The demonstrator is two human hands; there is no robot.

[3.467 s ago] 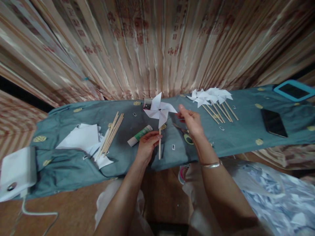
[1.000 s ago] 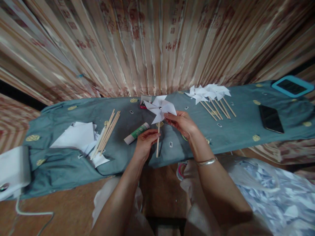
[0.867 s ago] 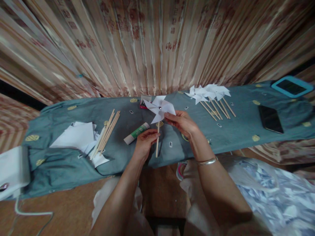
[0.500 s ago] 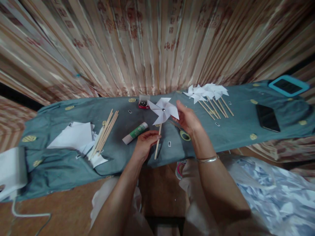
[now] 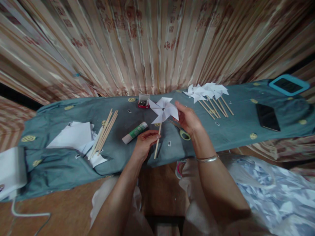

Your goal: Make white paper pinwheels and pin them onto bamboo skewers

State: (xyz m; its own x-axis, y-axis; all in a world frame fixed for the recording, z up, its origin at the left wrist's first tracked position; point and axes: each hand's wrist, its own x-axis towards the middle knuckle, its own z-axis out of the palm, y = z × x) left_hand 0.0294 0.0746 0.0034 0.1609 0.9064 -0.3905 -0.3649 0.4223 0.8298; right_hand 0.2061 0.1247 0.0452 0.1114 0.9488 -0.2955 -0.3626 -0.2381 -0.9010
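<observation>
My left hand (image 5: 145, 143) pinches the wooden stick (image 5: 157, 145) of a white paper pinwheel (image 5: 163, 110), which stands nearly upright over the blue-grey cloth (image 5: 123, 154). A metal pin sits at the pinwheel's centre. My right hand (image 5: 188, 118) is at the pinwheel's right blade, fingers raised and apart, fingertips touching or almost touching the paper. A silver bangle circles my right wrist.
A glue stick (image 5: 135, 132) lies left of my hands, with loose wooden sticks (image 5: 104, 136) and white paper pieces (image 5: 73, 137) beyond. Scissors (image 5: 180, 131) lie under my right hand. Finished pinwheels (image 5: 209, 95), a dark phone (image 5: 267, 117), a blue-framed tablet (image 5: 288, 84) and a small pin box (image 5: 143, 101) are there too.
My right hand let go of the lower right blade and rose beside the pinwheel's right edge, uncovering the scissors. The pinwheel tilted slightly right. My left hand kept hold of the stick.
</observation>
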